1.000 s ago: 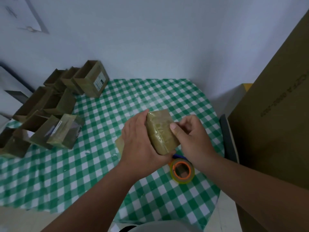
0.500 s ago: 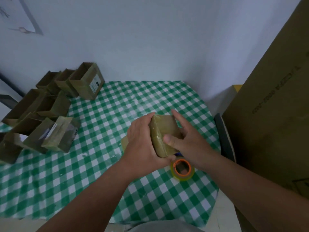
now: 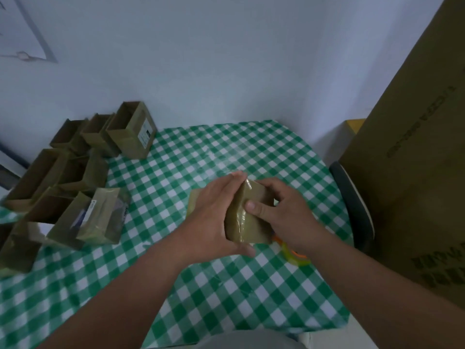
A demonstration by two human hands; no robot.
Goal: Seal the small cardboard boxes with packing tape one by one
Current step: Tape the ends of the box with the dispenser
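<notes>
Your left hand (image 3: pixel 214 217) lies flat against the left side of the box (image 3: pixel 247 217), fingers straight and thumb under its near corner, so this grip is open-handed, pressing. Your right hand (image 3: pixel 284 215) curls round the box's right side, thumb (image 3: pixel 256 206) laid on the top face. You hold the box just above the surface (image 3: pixel 226 285), near its right edge. The box is small, olive-brown cardboard, closed, with a glossy strip of clear tape (image 3: pixel 239 217) running lengthwise along its top and wrinkling at the far end. The tape roll (image 3: pixel 295 256), yellowish with an orange core, lies on the checked cloth just under your right wrist. Open boxes (image 3: pixel 83 187) cluster at the left, well apart.
</notes>
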